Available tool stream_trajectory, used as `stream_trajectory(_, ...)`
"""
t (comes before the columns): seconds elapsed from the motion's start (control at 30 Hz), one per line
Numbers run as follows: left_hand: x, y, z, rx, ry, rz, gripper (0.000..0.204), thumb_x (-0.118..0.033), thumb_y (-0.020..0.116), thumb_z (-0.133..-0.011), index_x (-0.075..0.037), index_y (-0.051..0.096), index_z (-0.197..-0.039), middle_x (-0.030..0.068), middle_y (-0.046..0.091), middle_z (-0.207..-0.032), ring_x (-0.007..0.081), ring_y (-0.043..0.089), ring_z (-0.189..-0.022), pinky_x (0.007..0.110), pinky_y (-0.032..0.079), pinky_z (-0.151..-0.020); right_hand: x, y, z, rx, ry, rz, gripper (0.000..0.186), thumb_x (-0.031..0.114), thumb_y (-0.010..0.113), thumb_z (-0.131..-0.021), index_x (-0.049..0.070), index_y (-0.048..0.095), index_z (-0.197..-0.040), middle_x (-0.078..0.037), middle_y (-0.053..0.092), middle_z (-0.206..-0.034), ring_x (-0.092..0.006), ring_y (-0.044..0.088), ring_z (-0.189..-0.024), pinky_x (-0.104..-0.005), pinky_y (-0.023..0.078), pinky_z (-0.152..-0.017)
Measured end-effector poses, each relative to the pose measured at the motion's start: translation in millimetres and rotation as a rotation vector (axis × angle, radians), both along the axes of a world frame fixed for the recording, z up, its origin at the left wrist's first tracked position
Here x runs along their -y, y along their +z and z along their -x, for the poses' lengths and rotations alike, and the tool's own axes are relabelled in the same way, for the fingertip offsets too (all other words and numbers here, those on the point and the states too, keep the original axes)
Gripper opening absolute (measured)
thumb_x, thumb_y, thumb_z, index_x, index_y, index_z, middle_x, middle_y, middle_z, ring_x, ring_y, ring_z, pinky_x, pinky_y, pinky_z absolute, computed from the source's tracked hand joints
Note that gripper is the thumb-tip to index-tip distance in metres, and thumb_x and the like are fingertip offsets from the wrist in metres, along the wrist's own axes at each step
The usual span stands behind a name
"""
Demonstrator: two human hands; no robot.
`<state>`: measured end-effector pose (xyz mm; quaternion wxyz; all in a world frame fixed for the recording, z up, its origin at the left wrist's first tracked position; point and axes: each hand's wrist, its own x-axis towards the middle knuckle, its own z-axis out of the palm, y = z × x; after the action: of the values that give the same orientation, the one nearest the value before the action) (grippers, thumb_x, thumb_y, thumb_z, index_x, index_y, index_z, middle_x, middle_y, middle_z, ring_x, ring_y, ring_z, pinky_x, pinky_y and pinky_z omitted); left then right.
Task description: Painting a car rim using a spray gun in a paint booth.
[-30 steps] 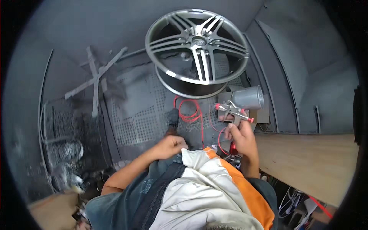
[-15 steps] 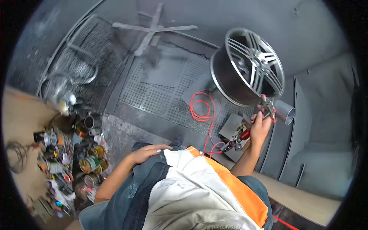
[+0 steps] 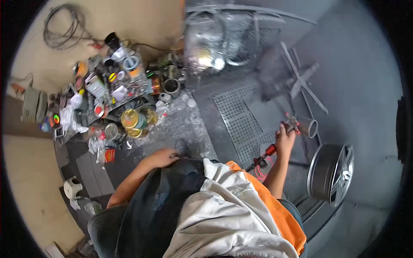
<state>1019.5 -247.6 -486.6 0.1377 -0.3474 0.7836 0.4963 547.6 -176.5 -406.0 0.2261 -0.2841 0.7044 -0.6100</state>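
Showing a paint booth from above, with the wheel rim [image 3: 332, 172] as landmark, standing on edge at the lower right on the grey floor [image 3: 365, 86]. One second ago the rim lay straight ahead at the top of the view; half a second ago it had slid to the upper right; now it sits low and to the right. The view has therefore swung leftward, away from the rim, which suggests that spraying of the rim is paused.

The right hand [image 3: 285, 142], up and left of the rim, has its fingers wrapped closed around the spray gun [image 3: 297, 125]. The gun's metal cup [image 3: 309, 127] points toward the rim's upper side; its contents cannot be made out. A red hose [image 3: 260, 170] trails down from the gun, left of the rim.

The left hand [image 3: 165, 157], well left of the rim, rests at the person's waist; whether its fingers are curled or spread cannot be told.

A floor grate [image 3: 241, 120] lies between the rim and a cluttered patch far to its left. There stand open tins [image 3: 133, 121], the nearest showing a yellowish interior, a grey metal pot [image 3: 171, 86] with a dark hollow, and rolls of tape [image 3: 129, 62]. A coiled wire [image 3: 60, 28] lies farthest from the rim.
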Motion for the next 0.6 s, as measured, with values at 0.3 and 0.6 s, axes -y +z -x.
stream_trajectory(0.3, 16, 21, -124, -0.214, 0.804, 0.109, 0.038, -0.027, 0.058, -0.089, -0.005, 0.057, -0.12, 0.0202, 0.063, -0.111, 0.0342, 0.062, -0.101, 0.04, 0.049, -0.086, 263, 13, -139, 0.09, 0.423, -0.104, 0.015, 0.014, 0.063, -0.084, 0.008, 0.06, -0.097, 0.002, 0.049, -0.064, -0.0091, 0.046, -0.052, -0.0269, 0.035, -0.046)
stream_trajectory(0.6, -47, -27, -119, -0.305, 1.139, -0.136, 0.042, -0.027, 0.058, -0.091, -0.002, 0.054, -0.124, 0.0181, 0.065, -0.112, 0.029, 0.065, -0.099, 0.038, 0.049, -0.086, 503, -12, -129, 0.498, 0.252, -0.195, 0.033, 0.027, 0.073, -0.077, 0.007, 0.059, -0.099, -0.008, 0.055, -0.073, -0.0209, 0.047, -0.052, -0.0358, 0.037, -0.047)
